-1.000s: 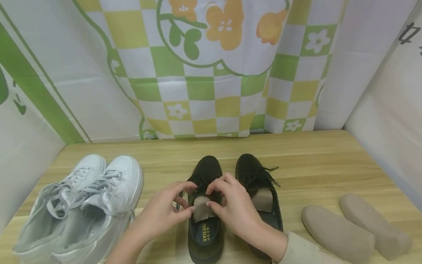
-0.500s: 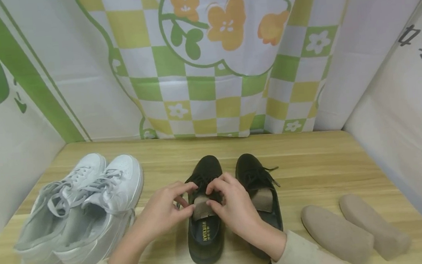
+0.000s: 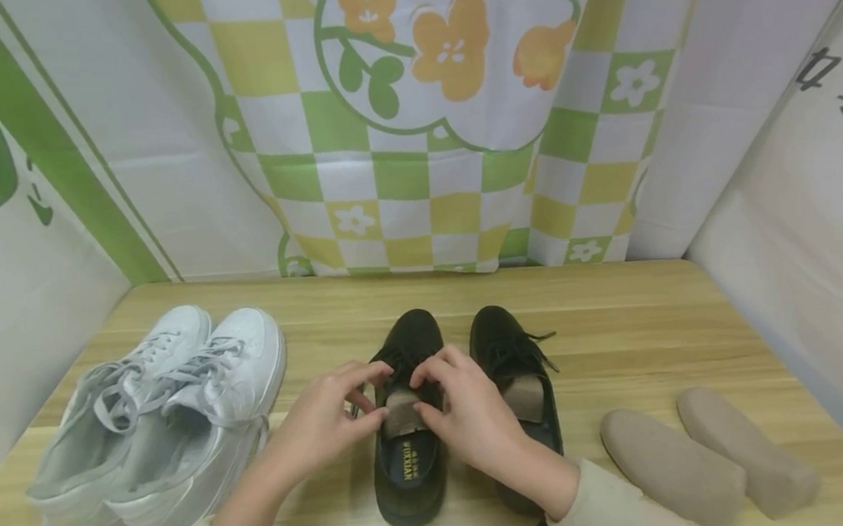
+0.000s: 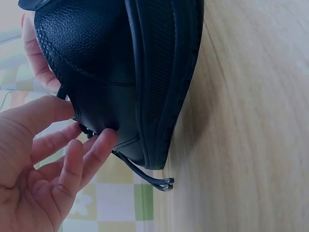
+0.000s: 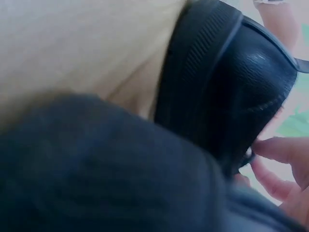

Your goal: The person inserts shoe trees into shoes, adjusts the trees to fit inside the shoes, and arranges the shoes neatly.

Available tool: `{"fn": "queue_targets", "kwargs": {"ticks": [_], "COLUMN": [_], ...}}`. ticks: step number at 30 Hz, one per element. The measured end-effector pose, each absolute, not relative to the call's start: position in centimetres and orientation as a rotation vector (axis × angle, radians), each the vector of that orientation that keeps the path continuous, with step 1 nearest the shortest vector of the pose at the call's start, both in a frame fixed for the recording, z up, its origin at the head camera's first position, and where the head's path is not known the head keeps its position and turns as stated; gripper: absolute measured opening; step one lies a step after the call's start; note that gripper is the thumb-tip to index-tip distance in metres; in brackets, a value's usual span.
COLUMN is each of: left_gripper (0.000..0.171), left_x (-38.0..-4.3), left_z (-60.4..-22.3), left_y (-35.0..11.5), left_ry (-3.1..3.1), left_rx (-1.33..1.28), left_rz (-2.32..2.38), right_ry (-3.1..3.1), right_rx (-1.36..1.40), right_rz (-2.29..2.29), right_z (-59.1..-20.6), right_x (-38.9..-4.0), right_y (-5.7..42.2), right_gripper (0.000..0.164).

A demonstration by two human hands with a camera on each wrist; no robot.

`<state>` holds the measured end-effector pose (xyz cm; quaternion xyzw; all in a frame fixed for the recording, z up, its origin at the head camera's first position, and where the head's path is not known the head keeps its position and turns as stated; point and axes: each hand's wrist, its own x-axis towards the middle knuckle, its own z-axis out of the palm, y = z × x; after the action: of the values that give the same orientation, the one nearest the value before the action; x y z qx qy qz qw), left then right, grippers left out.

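Black shoe (image 3: 408, 458), one: upright on wooden tabletop (image 3: 320, 309), between both grips. Left-hand grip (image 3: 332, 413): thumb and fingertips at its left side. Right-hand grip (image 3: 474, 413): bent fingers at its right. Whether either pinches: cannot tell.

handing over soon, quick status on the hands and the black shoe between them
Left hand on black shoe, right hand at its opening, grips unclear. Shoe sole-down on wooden surface, toe pointing away. Possible snag: second black shoe alongside.
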<state>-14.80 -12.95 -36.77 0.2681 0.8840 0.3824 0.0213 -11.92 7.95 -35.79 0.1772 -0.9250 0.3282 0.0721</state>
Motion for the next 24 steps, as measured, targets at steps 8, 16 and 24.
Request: {"fn": "queue_targets", "kwargs": {"ticks": [8,16,24], "left_gripper": [0.049,0.046,0.063], "left_x": [-14.4,-13.6,-12.9], "left_z": [-36.7,-36.9,-36.7], "left_y": [-13.5,-14.1,-14.7], "left_ry": [2.693,2.699,2.582], "left_rx": [0.791,0.806,0.678], "left_rz": [1.203,1.156,1.147], "right_ry": [-2.837,-2.706,-2.678], "right_rx": [0.574,0.543,0.351], "right_rz": [1.132,1.134,0.926], "right_z": [-34.8,-34.5,-34.7], "right_x": [-11.2,-9.7,-8.1], "right_y": [9.2,11.8,15.6], "right_gripper": [0.026,0.027,0.032]}}
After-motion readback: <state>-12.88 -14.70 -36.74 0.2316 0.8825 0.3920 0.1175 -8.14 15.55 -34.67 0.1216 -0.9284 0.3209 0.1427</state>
